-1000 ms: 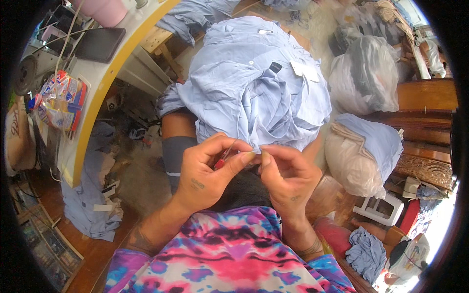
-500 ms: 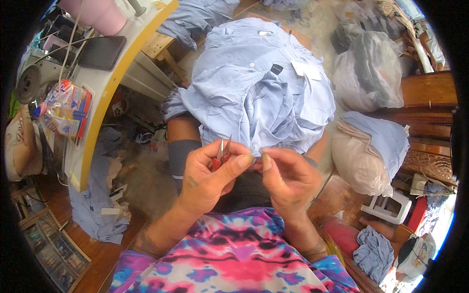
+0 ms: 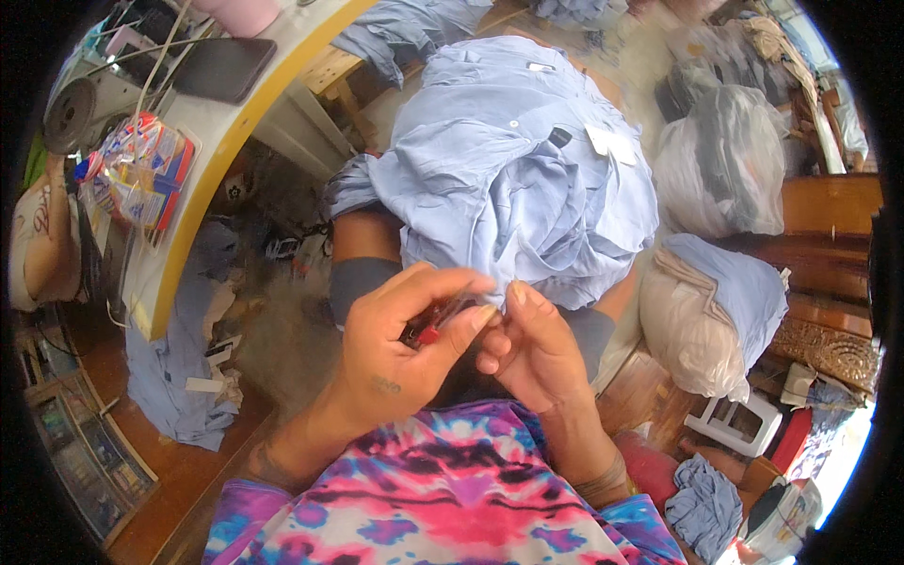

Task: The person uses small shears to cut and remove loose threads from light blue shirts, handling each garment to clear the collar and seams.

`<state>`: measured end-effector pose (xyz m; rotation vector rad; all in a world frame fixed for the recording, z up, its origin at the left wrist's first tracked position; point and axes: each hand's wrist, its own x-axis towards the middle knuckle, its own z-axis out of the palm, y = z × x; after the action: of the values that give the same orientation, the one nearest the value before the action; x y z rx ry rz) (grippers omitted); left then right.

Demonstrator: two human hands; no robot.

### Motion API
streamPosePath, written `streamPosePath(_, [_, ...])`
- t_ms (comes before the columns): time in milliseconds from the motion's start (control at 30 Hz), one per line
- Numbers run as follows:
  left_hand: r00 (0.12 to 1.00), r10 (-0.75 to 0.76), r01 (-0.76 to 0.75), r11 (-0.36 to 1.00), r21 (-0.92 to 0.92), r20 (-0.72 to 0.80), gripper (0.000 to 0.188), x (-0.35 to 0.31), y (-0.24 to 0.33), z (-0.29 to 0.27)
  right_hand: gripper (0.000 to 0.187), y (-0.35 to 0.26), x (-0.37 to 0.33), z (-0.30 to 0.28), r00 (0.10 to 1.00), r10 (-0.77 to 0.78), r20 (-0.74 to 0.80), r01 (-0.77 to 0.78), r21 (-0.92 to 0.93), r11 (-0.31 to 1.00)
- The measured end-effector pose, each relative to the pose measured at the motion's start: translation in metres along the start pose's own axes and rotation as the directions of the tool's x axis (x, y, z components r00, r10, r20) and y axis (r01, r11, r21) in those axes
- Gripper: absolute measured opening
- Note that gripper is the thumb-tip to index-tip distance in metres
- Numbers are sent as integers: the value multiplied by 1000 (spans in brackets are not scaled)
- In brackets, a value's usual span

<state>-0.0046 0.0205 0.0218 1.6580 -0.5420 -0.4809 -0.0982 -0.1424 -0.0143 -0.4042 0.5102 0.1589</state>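
A light blue shirt (image 3: 452, 179) lies bunched over my lap, with a dark label and a white tag on it. My left hand (image 3: 395, 344) is closed around a pair of small scissors (image 3: 428, 334). Only red parts of the handles show, since the fingers cover much of them and the blades are blurred. At the shirt's near edge, my right hand (image 3: 541, 348) pinches a bit of the cloth between thumb and fingers. The fingertips of both hands nearly meet there.
To the left stands a yellow-edged table (image 3: 212, 169) with a dark phone (image 3: 224, 71) and a clear plastic packet (image 3: 141, 179). Filled plastic bags (image 3: 720, 169) and a white stool (image 3: 739, 424) are on the right. Blue cloth (image 3: 179, 358) lies on the floor at left.
The scissors have turned from pointing up to lying between my left fingers, toward the cloth's edge. My right fingers have curled in under the thumb. The whole view has shifted slightly.
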Motion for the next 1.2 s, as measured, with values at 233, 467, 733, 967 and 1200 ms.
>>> streamPosePath(233, [935, -249, 343, 817, -464, 253, 40, -35, 8, 0, 31, 14, 16, 2, 991, -35, 128, 28, 63, 998])
streamPosePath(467, [888, -377, 460, 751, -473, 265, 34, -36, 14, -1, 32, 21, 20, -2, 989, -49, 137, 46, 28, 999])
streamPosePath(733, [914, -343, 405, 785, -469, 215, 34, -36, 12, -4, 35, 23, 22, 2, 987, -45, 157, 39, 38, 999])
streamPosePath(967, [970, -208, 242, 893, -379, 129, 33, -38, -2, -1, 37, 25, 26, -2, 975, -73, 210, 70, 17, 997])
streamPosePath(1200, [991, -109, 124, 968, -216, 83, 33, -35, -1, -6, 35, 25, 25, 3, 971, -102, 217, 98, 26, 995])
